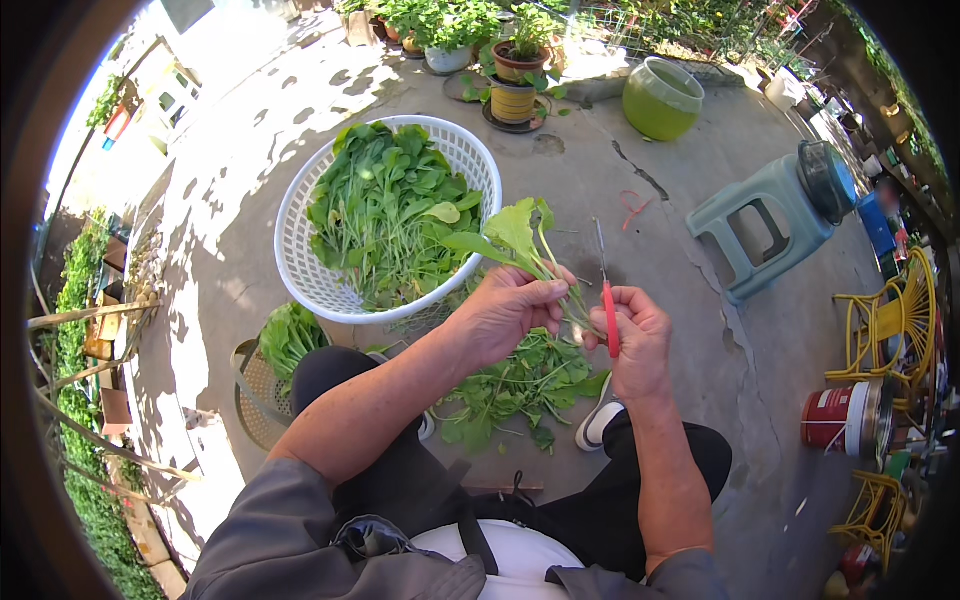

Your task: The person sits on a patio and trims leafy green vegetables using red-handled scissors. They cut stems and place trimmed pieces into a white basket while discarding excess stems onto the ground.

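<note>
My left hand (pixel 521 300) pinches a leafy green plant (pixel 517 232) by its stems, leaves pointing away from me. Red-handled scissors (pixel 610 315) are in my right hand (pixel 637 330), their blades pointing up and away. The fingers of that hand also meet the lower end of the plant's stems. Beyond my left forearm stands a white plastic basket (pixel 296 251) heaped with loose greens (pixel 390 210). Below my hands, between my shoes, a pile of greens (pixel 525 382) lies on the concrete. By my left knee, a tan perforated basket (pixel 259 397) holds a leafy bunch (pixel 289 341).
A grey-green plastic stool (pixel 757 225) with a dark bowl (pixel 825 180) on it is at the right. Farther off are a bowl of green water (pixel 662 101) and potted plants (pixel 517 75). Yellow chairs (pixel 892 315) and a red-and-white bucket (pixel 836 420) line the right side.
</note>
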`<state>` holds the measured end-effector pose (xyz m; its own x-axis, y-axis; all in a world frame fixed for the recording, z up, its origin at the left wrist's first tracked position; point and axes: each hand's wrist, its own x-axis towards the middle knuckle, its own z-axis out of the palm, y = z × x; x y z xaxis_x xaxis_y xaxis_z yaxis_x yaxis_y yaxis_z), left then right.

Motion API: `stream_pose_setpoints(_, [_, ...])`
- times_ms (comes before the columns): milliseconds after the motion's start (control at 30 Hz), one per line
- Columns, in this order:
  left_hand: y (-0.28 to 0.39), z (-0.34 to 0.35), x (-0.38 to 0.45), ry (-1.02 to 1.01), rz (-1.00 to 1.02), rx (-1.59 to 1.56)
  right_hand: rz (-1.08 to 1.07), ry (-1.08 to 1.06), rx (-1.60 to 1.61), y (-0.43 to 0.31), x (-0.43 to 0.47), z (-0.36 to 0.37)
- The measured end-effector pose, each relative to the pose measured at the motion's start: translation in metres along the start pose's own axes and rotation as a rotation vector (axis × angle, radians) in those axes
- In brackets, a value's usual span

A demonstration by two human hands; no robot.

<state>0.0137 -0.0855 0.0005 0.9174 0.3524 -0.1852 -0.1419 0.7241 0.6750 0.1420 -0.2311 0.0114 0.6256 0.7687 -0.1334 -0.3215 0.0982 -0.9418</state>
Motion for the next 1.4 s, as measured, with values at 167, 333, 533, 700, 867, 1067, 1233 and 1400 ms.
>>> stream_pose_setpoints(167, [0.006, -0.004, 0.003, 0.102, 0.1, 0.021, -0.038, 0.116, -0.003, -0.006, 0.0, 0.0])
stream_pose_setpoints(333, [0.019, -0.012, 0.005, 0.21, 0.181, 0.07, -0.015, -0.072, 0.135, -0.002, -0.005, -0.009])
stream_pose_setpoints(533, [0.024, -0.019, 0.011, 0.28, 0.278, 0.037, 0.252, -0.286, 0.209, 0.008, -0.024, 0.008])
stream_pose_setpoints(700, [0.025, -0.024, 0.013, 0.324, 0.298, 0.037, 0.361, -0.269, 0.152, 0.022, -0.027, 0.011])
stream_pose_setpoints(867, [0.024, -0.02, 0.011, 0.309, 0.284, 0.039, 0.383, -0.26, 0.05, 0.024, -0.022, 0.011])
stream_pose_setpoints(1067, [0.019, -0.018, 0.011, 0.3, 0.242, 0.06, 0.395, -0.219, 0.085, 0.024, -0.021, 0.014])
stream_pose_setpoints(1233, [0.018, -0.018, 0.01, 0.288, 0.226, 0.075, 0.413, -0.221, 0.115, 0.023, -0.022, 0.013])
stream_pose_setpoints(1400, [0.017, -0.014, 0.01, 0.322, 0.228, 0.102, 0.423, -0.224, 0.166, 0.022, -0.023, 0.012])
